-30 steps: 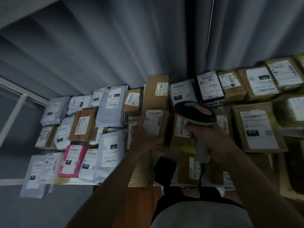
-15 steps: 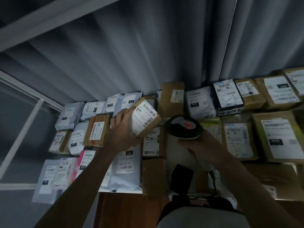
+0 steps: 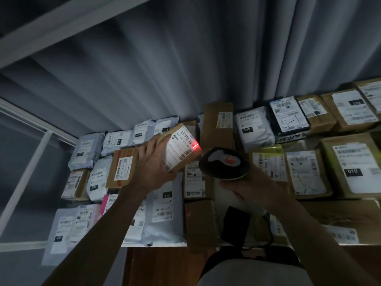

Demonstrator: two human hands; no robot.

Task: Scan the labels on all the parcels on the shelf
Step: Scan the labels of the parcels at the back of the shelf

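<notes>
My left hand (image 3: 152, 164) grips a small cardboard parcel (image 3: 180, 149), lifted off the shelf and tilted, its white label facing up. A red scan line glows on the label's right edge by a barcode. My right hand (image 3: 249, 186) holds a handheld barcode scanner (image 3: 224, 163) by its grip, its head aimed left at the parcel from just beside it. Many labelled parcels lie on the shelf below: grey mailer bags (image 3: 87, 149) on the left, brown boxes (image 3: 217, 121) in the middle and at the right.
A grey curtain (image 3: 185, 69) hangs behind the shelf. White shelf-frame bars (image 3: 31, 162) run along the left. A dark cable (image 3: 268, 230) hangs from the scanner. The shelf's white front edge (image 3: 156, 244) lies near my body, wooden floor below it.
My left hand picked a small box off the shelf and raised it, tilting it. The scanner swung toward it, and a red scan line now shows on the label.
</notes>
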